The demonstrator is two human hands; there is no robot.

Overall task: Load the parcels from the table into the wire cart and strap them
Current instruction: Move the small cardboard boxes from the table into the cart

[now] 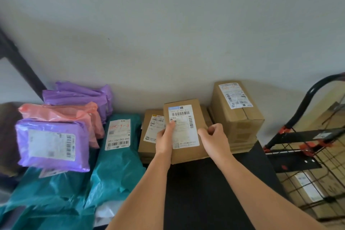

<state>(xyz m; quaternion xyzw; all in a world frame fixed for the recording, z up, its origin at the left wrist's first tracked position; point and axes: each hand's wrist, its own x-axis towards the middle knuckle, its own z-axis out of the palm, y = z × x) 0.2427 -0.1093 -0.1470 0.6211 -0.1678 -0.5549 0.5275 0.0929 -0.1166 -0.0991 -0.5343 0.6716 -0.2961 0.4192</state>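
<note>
A small cardboard box (185, 130), brown, matte and flat-sided, with a white printed label covering most of its top, is held between both hands above the near edge of the black table (205, 192). The left hand (165, 139) grips its left edge, thumb pressed flat on the label and fingers hidden underneath. The right hand (214, 136) curls round the right edge, fingertips tucked out of sight. Whether the box rests on something or is lifted I cannot tell. It overlaps a second labelled carton (147, 142) on its left and partly hides another behind it. A taller carton (237, 117), taped along its seam, stands just to the right on a flatter one. Farther left lie glossy, crinkled plastic parcels: a teal mailer (119, 164), pink mailers (61, 115) and a purple mailer (52, 144), their label print too blurred to read. At the right edge the wire cart (308, 157), black mesh with orange clips, is cut off by the frame; a boxed parcel (306, 186) shows through its mesh
</note>
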